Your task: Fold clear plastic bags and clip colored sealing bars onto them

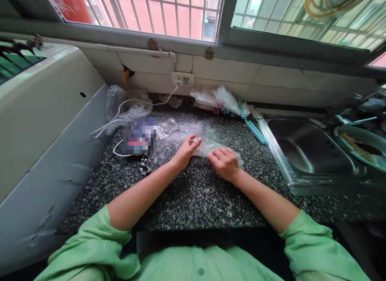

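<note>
On the dark speckled countertop [196,192] lies a clear plastic bag [208,146], partly flat between both hands. My left hand [187,150] pinches the bag's left end with its fingertips. My right hand [224,163] rests curled on the bag's right part, fingers pressed down on the plastic. Both sleeves are light green and pushed up past the elbows.
A blurred packet [139,135] with a white cable [120,124] and a beaded chain [144,166] lies to the left. More clear bags [220,100] and blue sealing strips [256,132] sit by the wall. A steel sink [310,152] is on the right, a white appliance [39,112] on the left.
</note>
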Tool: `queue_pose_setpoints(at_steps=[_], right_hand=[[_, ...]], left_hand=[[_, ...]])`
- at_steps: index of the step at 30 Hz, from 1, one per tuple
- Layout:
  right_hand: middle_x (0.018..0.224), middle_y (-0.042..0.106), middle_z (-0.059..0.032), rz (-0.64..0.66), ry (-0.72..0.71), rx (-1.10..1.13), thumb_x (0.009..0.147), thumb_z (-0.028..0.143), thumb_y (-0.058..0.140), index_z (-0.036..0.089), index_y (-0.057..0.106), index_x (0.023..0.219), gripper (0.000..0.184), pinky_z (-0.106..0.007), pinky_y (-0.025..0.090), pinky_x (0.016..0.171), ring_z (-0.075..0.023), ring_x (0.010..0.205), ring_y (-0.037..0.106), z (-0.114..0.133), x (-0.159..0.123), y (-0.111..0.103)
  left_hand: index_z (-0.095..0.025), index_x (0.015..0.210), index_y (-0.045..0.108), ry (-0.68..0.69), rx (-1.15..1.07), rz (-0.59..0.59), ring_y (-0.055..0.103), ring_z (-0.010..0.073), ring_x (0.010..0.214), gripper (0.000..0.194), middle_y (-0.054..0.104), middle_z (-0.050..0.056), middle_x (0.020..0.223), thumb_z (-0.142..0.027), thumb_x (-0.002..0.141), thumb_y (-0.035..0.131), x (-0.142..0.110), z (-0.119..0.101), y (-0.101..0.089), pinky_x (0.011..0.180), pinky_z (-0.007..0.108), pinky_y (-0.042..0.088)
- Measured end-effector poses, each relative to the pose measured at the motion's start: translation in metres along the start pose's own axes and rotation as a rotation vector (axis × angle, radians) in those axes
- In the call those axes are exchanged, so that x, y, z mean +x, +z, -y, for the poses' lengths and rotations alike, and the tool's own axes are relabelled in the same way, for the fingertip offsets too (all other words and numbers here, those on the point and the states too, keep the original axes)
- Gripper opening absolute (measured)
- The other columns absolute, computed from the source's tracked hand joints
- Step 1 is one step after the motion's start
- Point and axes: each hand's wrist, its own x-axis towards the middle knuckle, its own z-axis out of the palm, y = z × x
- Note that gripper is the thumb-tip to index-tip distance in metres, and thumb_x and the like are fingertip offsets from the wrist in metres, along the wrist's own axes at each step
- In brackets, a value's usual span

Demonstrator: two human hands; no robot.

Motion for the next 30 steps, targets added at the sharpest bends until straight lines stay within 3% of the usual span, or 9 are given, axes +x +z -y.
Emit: queue_pose_setpoints(at_steps=[3, 6, 8, 11, 13, 16, 21, 24, 30], right_hand=[[0.075, 0.063, -0.0049, -0.009, 0.111, 0.128, 0.087, 0.037, 0.048, 0.018, 0.062, 0.086, 0.023, -0.031, 0.031, 0.065, -0.0170, 0.072, 0.050, -0.002, 0.004, -0.007], [0.091, 0.063, -0.0091, -0.022, 0.395, 0.326, 0.081, 0.041, 0.055, 0.016, 0.061, 0.096, 0.030, -0.032, 0.037, 0.074, -0.0210, 0.086, 0.053, -0.018, 0.007, -0.011], [0.090, 0.063, -0.0086, 0.095, 0.569, 0.567, 0.075, 0.040, 0.059, 0.016, 0.060, 0.096, 0.033, -0.032, 0.041, 0.071, -0.0207, 0.083, 0.054, -0.029, 0.007, -0.011], [0.069, 0.059, -0.0016, 0.414, 0.735, 0.996, 0.069, 0.037, 0.060, 0.015, 0.060, 0.079, 0.024, -0.026, 0.039, 0.058, -0.0137, 0.061, 0.050, -0.031, 0.004, -0.009], [0.058, 0.052, 0.0024, 0.547, 0.774, 1.180, 0.067, 0.036, 0.060, 0.015, 0.057, 0.066, 0.021, -0.024, 0.035, 0.053, -0.0099, 0.054, 0.045, -0.024, 0.002, -0.009], [0.056, 0.050, 0.0040, 0.625, 0.756, 1.318, 0.063, 0.036, 0.063, 0.015, 0.055, 0.061, 0.023, -0.023, 0.033, 0.053, -0.0083, 0.053, 0.042, -0.013, 0.002, -0.012], [0.071, 0.059, 0.0005, 0.423, 0.861, 1.421, 0.062, 0.042, 0.066, 0.015, 0.059, 0.077, 0.031, -0.026, 0.038, 0.065, -0.0107, 0.064, 0.050, -0.008, 0.013, -0.015], [0.063, 0.055, 0.0029, 0.339, 0.867, 1.473, 0.063, 0.044, 0.066, 0.016, 0.056, 0.069, 0.030, -0.025, 0.036, 0.061, -0.0093, 0.059, 0.046, -0.006, 0.017, -0.012], [0.057, 0.051, 0.0041, 0.166, 0.890, 1.463, 0.063, 0.041, 0.067, 0.017, 0.054, 0.059, 0.028, -0.024, 0.034, 0.058, -0.0082, 0.056, 0.042, -0.004, 0.012, -0.010]], left_hand=[[-0.017, 0.109, 0.048, 0.138, 0.147, 0.006, 0.056, 0.0123, 0.068, 0.050, 0.059, -0.001, 0.075, -0.022, 0.062, 0.066, -0.004, -0.003, 0.001, 0.064, 0.023, 0.043], [-0.016, 0.111, 0.049, 0.199, 0.270, 0.090, 0.052, 0.0108, 0.062, 0.048, 0.056, -0.003, 0.068, -0.018, 0.065, 0.062, -0.007, -0.015, -0.005, 0.061, 0.023, 0.040], [-0.015, 0.113, 0.050, 0.214, 0.316, 0.178, 0.049, 0.0101, 0.059, 0.049, 0.055, -0.003, 0.064, -0.018, 0.066, 0.061, -0.009, -0.025, -0.010, 0.058, 0.022, 0.038], [-0.015, 0.112, 0.052, 0.225, 0.328, 0.272, 0.046, 0.0090, 0.055, 0.048, 0.051, -0.004, 0.060, -0.018, 0.065, 0.063, -0.011, -0.035, -0.017, 0.054, 0.021, 0.034], [-0.015, 0.109, 0.053, 0.232, 0.299, 0.261, 0.043, 0.0079, 0.054, 0.046, 0.048, -0.005, 0.059, -0.019, 0.065, 0.064, -0.011, -0.038, -0.020, 0.052, 0.021, 0.032], [-0.015, 0.105, 0.053, 0.237, 0.264, 0.193, 0.040, 0.0063, 0.053, 0.043, 0.045, -0.007, 0.058, -0.019, 0.064, 0.065, -0.011, -0.039, -0.021, 0.051, 0.020, 0.029], [-0.016, 0.103, 0.057, 0.156, 0.326, 0.349, 0.042, 0.0062, 0.054, 0.041, 0.048, -0.006, 0.061, -0.015, 0.063, 0.065, -0.019, -0.038, -0.015, 0.051, 0.021, 0.030], [-0.016, 0.099, 0.060, 0.118, 0.382, 0.467, 0.044, 0.0072, 0.056, 0.037, 0.051, -0.004, 0.063, -0.013, 0.062, 0.066, -0.023, -0.035, -0.011, 0.052, 0.022, 0.032], [-0.015, 0.101, 0.058, 0.150, 0.288, 0.298, 0.044, 0.0073, 0.054, 0.038, 0.053, -0.003, 0.063, -0.021, 0.064, 0.067, -0.019, -0.028, -0.010, 0.051, 0.021, 0.032]])
